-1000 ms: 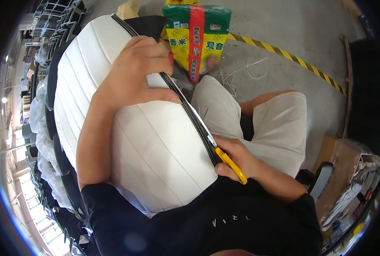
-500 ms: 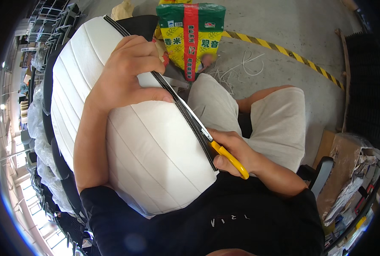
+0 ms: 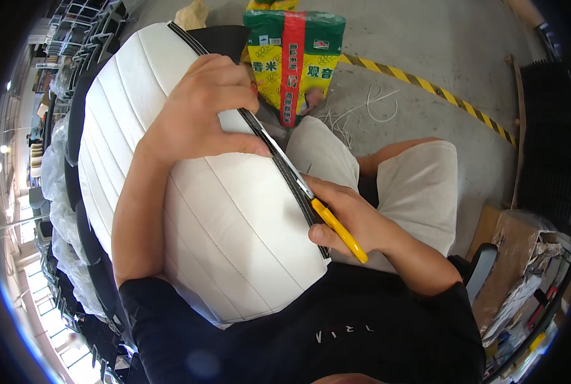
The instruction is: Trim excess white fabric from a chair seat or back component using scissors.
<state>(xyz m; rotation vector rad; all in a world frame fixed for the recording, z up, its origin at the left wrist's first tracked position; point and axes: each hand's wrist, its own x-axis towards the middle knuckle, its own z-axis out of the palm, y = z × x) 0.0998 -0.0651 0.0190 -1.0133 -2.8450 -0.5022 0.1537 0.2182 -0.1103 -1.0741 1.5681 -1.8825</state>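
Note:
A white cushion or seat cover (image 3: 215, 237) with stitched lines lies against my body, its right edge bound with a black strip (image 3: 286, 174). My left hand (image 3: 202, 105) grips that edge at the far half, fingers curled over it and thumb pressed along the strip. In my right hand (image 3: 349, 214) is a pair of scissors (image 3: 338, 225) with yellow handles. Their silver blades lie along the black strip and point away from me, toward my left thumb. Some of the right fingers are hidden behind the handles and the cushion edge.
A green, yellow and red printed sack (image 3: 293, 70) stands on the floor ahead, with white strips (image 3: 356, 112) beside it. Yellow-black tape (image 3: 426, 86) crosses the floor. A chair armrest (image 3: 481, 269) and a cardboard box (image 3: 513, 256) are at right; plastic-wrapped items (image 3: 64, 211) stand left.
My right hand and the scissors have slid a little farther from me along the black strip. My left hand keeps its grip on the edge. The whole view has shifted slightly.

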